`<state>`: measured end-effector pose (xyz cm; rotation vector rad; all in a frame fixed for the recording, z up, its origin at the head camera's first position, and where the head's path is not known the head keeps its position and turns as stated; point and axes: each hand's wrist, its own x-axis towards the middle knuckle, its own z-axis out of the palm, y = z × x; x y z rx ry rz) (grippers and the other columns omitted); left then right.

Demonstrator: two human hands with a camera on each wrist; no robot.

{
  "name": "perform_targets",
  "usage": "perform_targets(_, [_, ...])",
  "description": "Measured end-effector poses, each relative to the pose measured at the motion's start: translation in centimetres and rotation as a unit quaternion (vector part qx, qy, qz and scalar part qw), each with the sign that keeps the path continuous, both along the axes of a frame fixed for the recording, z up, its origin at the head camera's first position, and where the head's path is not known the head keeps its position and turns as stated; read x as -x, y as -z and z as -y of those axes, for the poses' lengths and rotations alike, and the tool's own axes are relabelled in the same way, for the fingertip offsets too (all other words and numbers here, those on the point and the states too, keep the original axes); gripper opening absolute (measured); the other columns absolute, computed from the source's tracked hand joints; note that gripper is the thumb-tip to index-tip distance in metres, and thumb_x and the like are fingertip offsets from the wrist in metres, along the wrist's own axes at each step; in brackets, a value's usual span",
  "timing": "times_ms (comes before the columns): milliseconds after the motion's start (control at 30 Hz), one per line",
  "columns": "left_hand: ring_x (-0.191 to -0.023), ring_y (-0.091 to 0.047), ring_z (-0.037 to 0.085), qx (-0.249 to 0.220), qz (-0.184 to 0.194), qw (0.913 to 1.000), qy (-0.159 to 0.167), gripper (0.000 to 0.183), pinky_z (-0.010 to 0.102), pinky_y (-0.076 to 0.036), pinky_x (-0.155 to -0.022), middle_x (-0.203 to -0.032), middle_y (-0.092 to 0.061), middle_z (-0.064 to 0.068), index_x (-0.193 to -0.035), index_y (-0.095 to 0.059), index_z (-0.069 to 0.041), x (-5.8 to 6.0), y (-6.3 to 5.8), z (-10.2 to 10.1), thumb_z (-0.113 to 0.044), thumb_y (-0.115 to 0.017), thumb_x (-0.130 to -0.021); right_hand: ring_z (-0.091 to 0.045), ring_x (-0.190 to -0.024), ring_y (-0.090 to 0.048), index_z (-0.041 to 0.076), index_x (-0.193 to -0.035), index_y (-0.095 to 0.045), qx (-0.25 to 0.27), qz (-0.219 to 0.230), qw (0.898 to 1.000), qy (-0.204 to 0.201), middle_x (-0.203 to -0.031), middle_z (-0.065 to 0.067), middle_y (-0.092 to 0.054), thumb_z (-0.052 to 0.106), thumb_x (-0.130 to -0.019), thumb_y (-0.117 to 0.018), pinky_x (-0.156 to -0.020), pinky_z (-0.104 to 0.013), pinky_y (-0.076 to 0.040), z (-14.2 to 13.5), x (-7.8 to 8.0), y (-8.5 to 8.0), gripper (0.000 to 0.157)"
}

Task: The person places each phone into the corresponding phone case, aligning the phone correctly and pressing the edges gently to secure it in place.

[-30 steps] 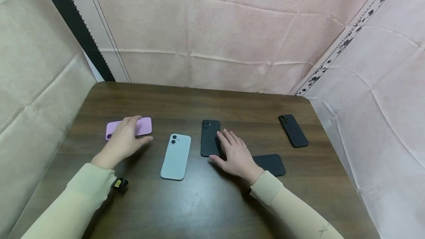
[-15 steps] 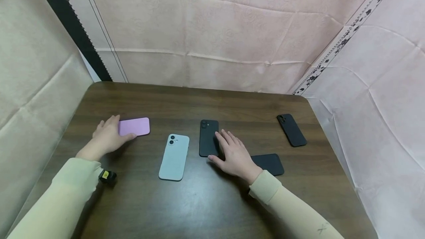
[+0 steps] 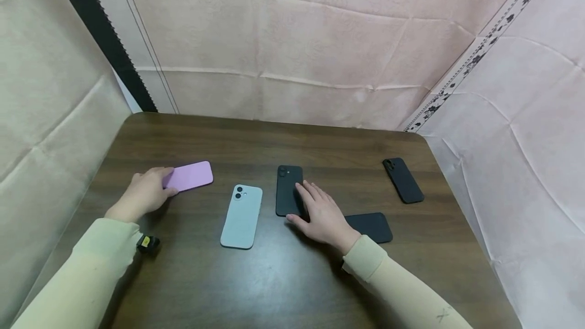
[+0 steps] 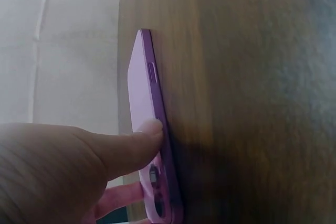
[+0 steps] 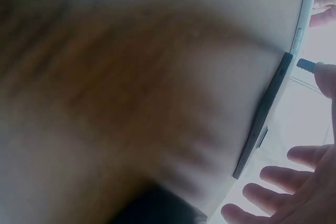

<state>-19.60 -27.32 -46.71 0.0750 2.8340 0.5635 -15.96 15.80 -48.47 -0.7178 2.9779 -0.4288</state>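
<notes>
In the head view my left hand (image 3: 145, 193) holds the left end of a purple phone case (image 3: 192, 175) on the table. The left wrist view shows my thumb pressed on the long edge of the case (image 4: 142, 87), just above its camera opening, with fingers behind it. My right hand (image 3: 322, 217) is spread, fingers apart, over the lower right edge of an upright dark phone (image 3: 288, 184). In the right wrist view the fingers of that hand (image 5: 299, 187) stand beside the dark phone (image 5: 262, 116), holding nothing.
A light blue phone (image 3: 242, 217) lies between my hands. Partly behind my right wrist is a flat dark phone-shaped item (image 3: 372, 227). A black phone case (image 3: 404, 182) lies at the far right of the brown table (image 3: 256, 141). Pale cloth (image 3: 311, 50) surrounds the table.
My left hand has slid left from the middle of the purple case to its left end. The case now lies a little more slanted, right end higher. My right hand stays in place.
</notes>
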Motion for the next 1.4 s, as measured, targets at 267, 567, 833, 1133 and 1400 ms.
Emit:
perform_targets(267, [-0.122,-0.026,0.059,-0.001,0.017,0.9997,-0.014,0.079,0.07,-0.02,-0.098,-0.144,-0.027,0.038,-0.145,-0.023,0.012,0.0,0.0,0.1,-0.024,-0.068,-0.091,-0.025,-0.141,-0.028,0.019,-0.153,-0.028,0.01,-0.003,1.0,-0.011,-0.155,-0.008,-0.03,0.066,-0.09,-0.049,-0.109,-0.05,-0.03,0.0,-0.2,0.0,0.081])
perform_targets(567, [-0.112,-0.028,0.057,0.004,0.008,0.9995,-0.03,0.077,0.07,-0.024,-0.091,-0.14,-0.032,0.039,-0.144,-0.029,0.011,-0.2,0.1,-0.1,-0.025,-0.07,-0.09,-0.024,-0.141,-0.027,0.019,-0.153,-0.029,0.012,-0.001,1.0,-0.01,-0.155,-0.006,-0.03,0.065,-0.09,-0.05,-0.11,-0.049,-0.03,0.1,-0.2,-0.2,0.08])
perform_targets(833, [-0.111,-0.026,0.062,-0.007,-0.02,0.9991,-0.036,0.08,0.071,-0.021,-0.09,-0.136,-0.03,0.039,-0.142,-0.031,0.013,-0.6,0.0,-0.3,-0.025,-0.074,-0.087,-0.022,-0.141,-0.027,0.02,-0.152,-0.03,0.011,0.007,1.0,-0.004,-0.155,-0.005,-0.03,0.064,-0.09,-0.051,-0.11,-0.048,-0.029,0.3,-0.3,-0.3,0.079])
perform_targets(1133, [-0.109,-0.031,0.054,-0.061,-0.055,0.9953,-0.051,0.074,0.07,-0.036,-0.087,-0.132,-0.024,0.036,-0.137,-0.034,0.007,-1.1,0.2,-0.7,-0.016,-0.078,-0.082,-0.022,-0.141,-0.028,0.02,-0.152,-0.03,0.018,0.007,1.0,-0.003,-0.155,-0.004,-0.03,0.063,-0.09,-0.052,-0.11,-0.047,-0.029,0.4,-0.4,-0.4,0.078])
perform_targets(1400, [-0.095,-0.051,0.039,-0.119,-0.103,0.9868,-0.035,0.039,0.054,-0.047,-0.078,-0.122,-0.048,0.03,-0.126,-0.046,0.0,-1.6,0.0,-0.8,-0.008,-0.064,-0.092,-0.018,-0.138,-0.032,0.021,-0.153,-0.027,0.063,0.034,0.997,0.003,-0.154,-0.001,-0.032,0.063,-0.09,-0.052,-0.109,-0.043,-0.033,0.8,-0.3,-0.7,0.079])
